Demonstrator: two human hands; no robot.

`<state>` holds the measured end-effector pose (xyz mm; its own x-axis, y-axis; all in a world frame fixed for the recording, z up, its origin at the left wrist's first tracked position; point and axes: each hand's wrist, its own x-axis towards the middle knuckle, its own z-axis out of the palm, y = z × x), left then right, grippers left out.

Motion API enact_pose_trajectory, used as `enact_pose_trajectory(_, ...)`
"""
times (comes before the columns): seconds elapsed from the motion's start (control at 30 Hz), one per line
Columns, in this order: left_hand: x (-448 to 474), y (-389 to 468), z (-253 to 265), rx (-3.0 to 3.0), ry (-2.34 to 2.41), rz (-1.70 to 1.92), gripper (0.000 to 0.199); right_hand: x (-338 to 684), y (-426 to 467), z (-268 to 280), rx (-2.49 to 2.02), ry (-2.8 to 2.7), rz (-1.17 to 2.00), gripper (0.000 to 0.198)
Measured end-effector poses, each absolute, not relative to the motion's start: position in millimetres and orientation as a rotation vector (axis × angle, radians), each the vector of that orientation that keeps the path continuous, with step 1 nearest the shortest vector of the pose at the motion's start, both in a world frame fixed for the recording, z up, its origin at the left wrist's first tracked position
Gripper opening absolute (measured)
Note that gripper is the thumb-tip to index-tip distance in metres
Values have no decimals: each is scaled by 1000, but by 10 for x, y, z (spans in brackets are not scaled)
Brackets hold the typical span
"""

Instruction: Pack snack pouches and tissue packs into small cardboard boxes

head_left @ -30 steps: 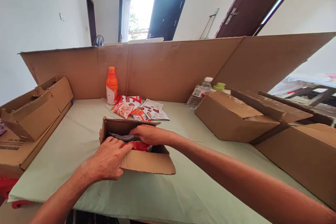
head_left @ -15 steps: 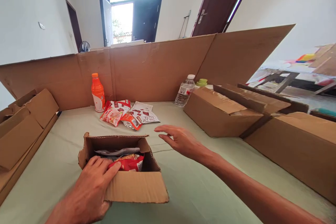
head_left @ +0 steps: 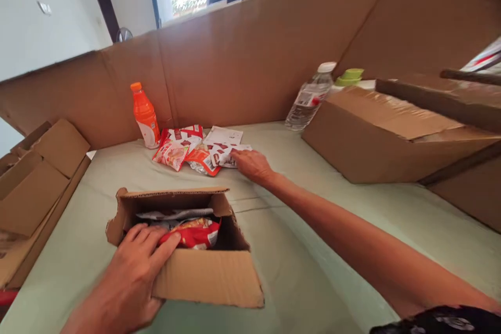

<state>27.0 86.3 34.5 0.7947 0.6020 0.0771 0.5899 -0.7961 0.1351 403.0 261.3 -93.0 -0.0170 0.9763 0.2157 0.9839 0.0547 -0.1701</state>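
Note:
Close in front of me is a small open cardboard box holding several snack packets, among them a red packet and a grey-white one. My left hand is closed over its near left edge, fingers inside. Farther out, my right hand has its fingers pressed together on the right end of a white packet with brown print; its fingertips are partly hidden. That packet lies against an orange and silver packet and a red and pink packet.
An orange drink bottle stands behind the packets. To the right, a clear water bottle leans near a green-lidded container and a large cardboard box. More cardboard is on the left. A tall cardboard panel closes off the back.
My right hand has reached forward from above the cloth onto the white packet. My left hand stays on the box. The view has tilted downward.

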Motion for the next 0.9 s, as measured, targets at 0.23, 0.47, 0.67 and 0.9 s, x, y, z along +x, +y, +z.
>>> enact_pose_trajectory(0.23,203,649,446,2935,1005,343,76,3910,1748,-605,-1679,-1964,39,36)
enact_pose_trajectory(0.47,-304,470,238,2572,1505,1120,65,3538,838,-39,-1223,-1792,174,20)
enact_pose_trajectory(0.67,-248,667,-104,2172,1449,1217,70,3120,1231,207,-1247,-2048,105,37)
enact_pose_trajectory(0.9,-97,862,16,2318,1225,1288,31,3023,1752,261,-1400,-2058,381,36)
